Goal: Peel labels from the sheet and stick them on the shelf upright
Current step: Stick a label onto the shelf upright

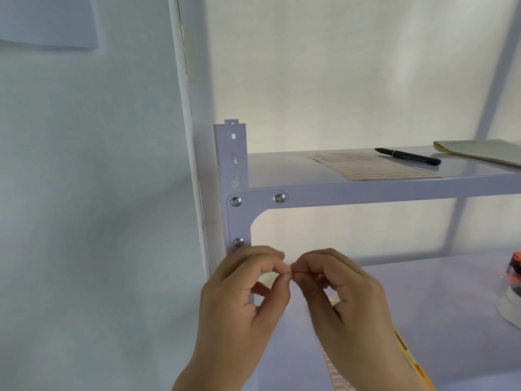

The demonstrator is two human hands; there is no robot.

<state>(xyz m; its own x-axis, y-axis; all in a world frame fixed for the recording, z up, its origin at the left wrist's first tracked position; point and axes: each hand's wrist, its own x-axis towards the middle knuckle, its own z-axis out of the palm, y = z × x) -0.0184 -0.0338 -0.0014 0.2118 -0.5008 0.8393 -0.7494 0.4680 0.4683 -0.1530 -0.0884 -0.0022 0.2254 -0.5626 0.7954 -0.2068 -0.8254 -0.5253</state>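
My left hand (248,289) and my right hand (346,300) meet fingertip to fingertip in front of the shelf upright (231,165), just below its lowest bolt. Between the pinched fingers sits a tiny reddish label (292,270), mostly hidden. A full label sheet (375,167) lies flat on the upper shelf (282,170). Below my right hand, part of another label sheet (335,373) shows on the lower shelf (451,306), largely covered by my wrist.
A black pen (408,157) and a pale notebook (485,150) lie on the upper shelf to the right of the sheet. Rolls of tape (511,289) stand at the lower shelf's right edge. A white pipe (187,136) runs down the wall left of the upright.
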